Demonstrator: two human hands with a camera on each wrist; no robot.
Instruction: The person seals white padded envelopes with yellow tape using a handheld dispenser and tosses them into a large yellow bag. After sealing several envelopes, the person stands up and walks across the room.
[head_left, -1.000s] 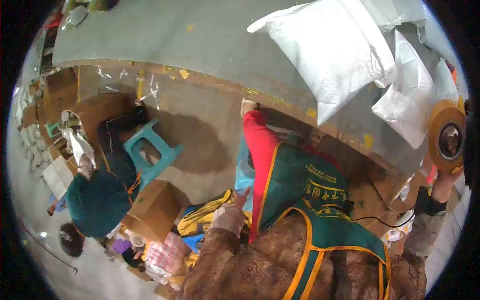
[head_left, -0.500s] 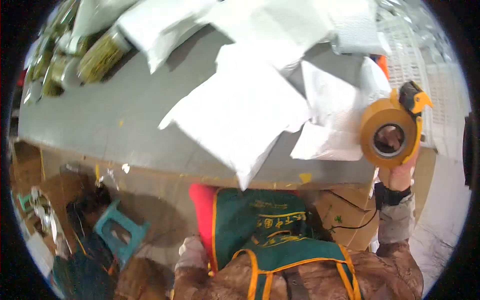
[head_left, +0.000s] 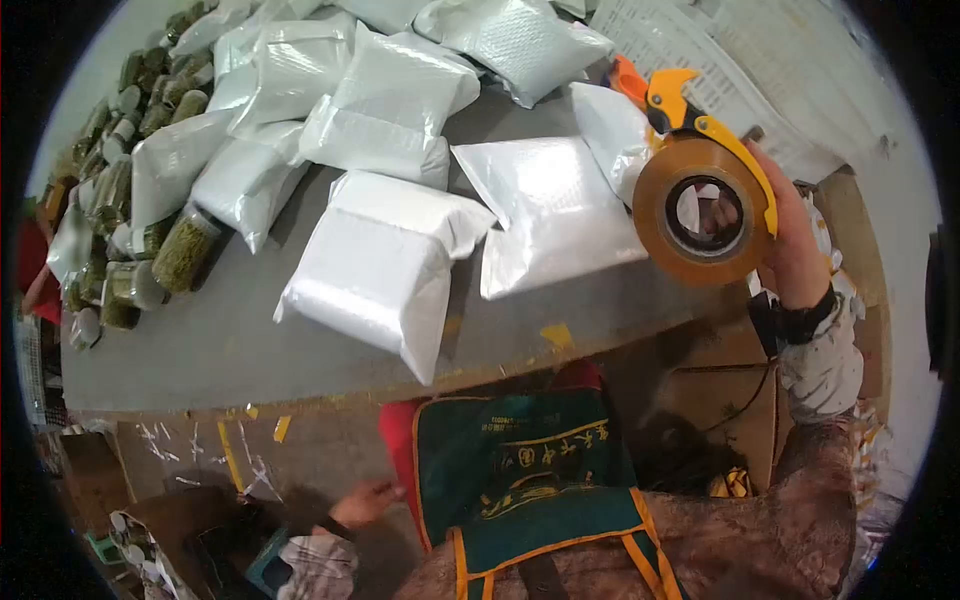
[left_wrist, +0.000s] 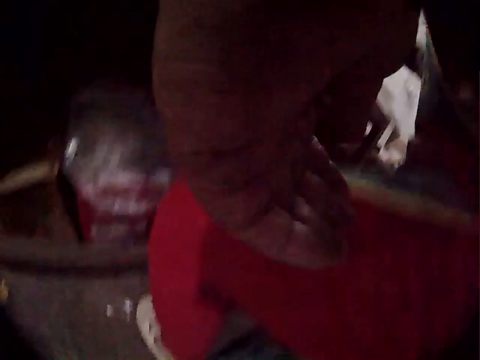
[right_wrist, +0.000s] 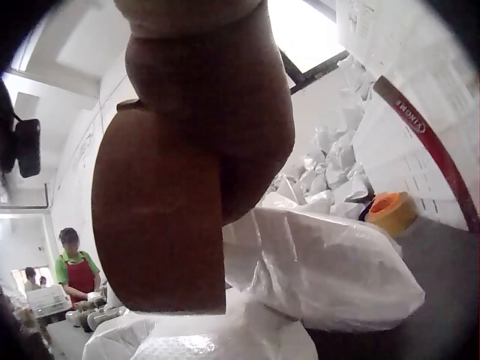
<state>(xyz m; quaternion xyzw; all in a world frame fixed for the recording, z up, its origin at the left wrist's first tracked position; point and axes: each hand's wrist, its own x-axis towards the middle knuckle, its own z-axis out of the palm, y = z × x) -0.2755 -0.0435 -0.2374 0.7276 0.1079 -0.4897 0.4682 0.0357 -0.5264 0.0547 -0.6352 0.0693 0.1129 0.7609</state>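
Note:
My right hand [head_left: 797, 240] grips a yellow tape dispenser [head_left: 750, 170] loaded with a wide roll of brown tape [head_left: 655, 220], held up over the table's right front edge. In the right wrist view the tape roll [right_wrist: 157, 225] and the hand [right_wrist: 214, 82] fill the middle. Just left of the roll lies a white padded parcel [head_left: 560, 220], and another white parcel [head_left: 370, 265] is nearer the front edge. Down beside my lap, my left hand [head_left: 365, 503] holds nothing, its fingers loosely bent close to the red trouser leg [head_left: 396, 445].
Several more white parcels [head_left: 390, 95] cover the back of the grey table [head_left: 200, 350]. Jars with green contents [head_left: 187, 250] lie along its left. An orange-and-yellow roll [right_wrist: 394, 214] stands behind the parcels. A person in a red apron [right_wrist: 79, 274] is far off. Cardboard boxes [head_left: 720, 420] sit below the table.
The head view has swung up from the floor and the stools to the tabletop. My right hand still holds the dispenser, now nearer the parcels. My left hand has come to the trouser leg.

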